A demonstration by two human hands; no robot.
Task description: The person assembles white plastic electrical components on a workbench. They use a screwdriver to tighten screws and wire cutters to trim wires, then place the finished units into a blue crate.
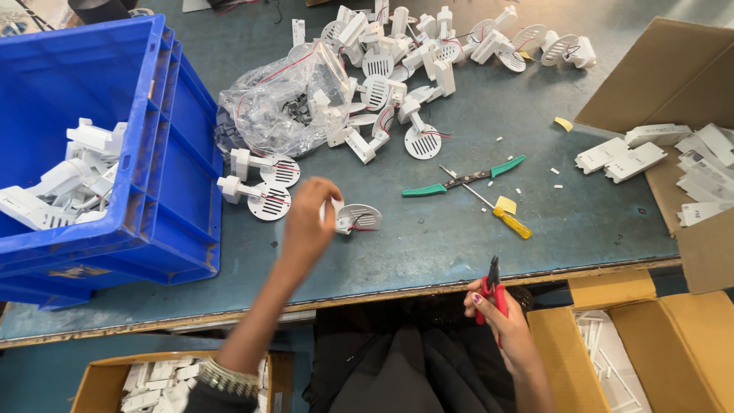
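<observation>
My left hand (310, 218) reaches out over the bench (428, 237) and closes its fingers on a small white part with a round slotted disc (353, 218) and thin red wires. The part lies on the bench, near the front edge, in the middle. My right hand (501, 317) is low, just in front of the bench edge, and it is wrapped around red-handled pliers (492, 289) with the dark tip pointing up.

The big blue crate (153, 153) sits on my left side of the bench. Inside it lies a heap of white plastic parts (65, 183) — some long, some blocky. Just beside the crate, two more disc parts (260, 183) rest on the bench.

A clear plastic bag (279, 107) lies open farther back, with white parts and red wires inside it. More of the same parts spill out in a loose pile (417, 61) behind it.

On my right, an open cardboard box (673, 84) holds flat white pieces (688, 168). Below the bench there are two more cardboard boxes — one at the right (673, 344) with white strips in it, one at the left (99, 386) with small white pieces.

Green-handled pliers (462, 180) and a yellow screwdriver (501, 216) lie close together on the bench, well apart from both my hands.
</observation>
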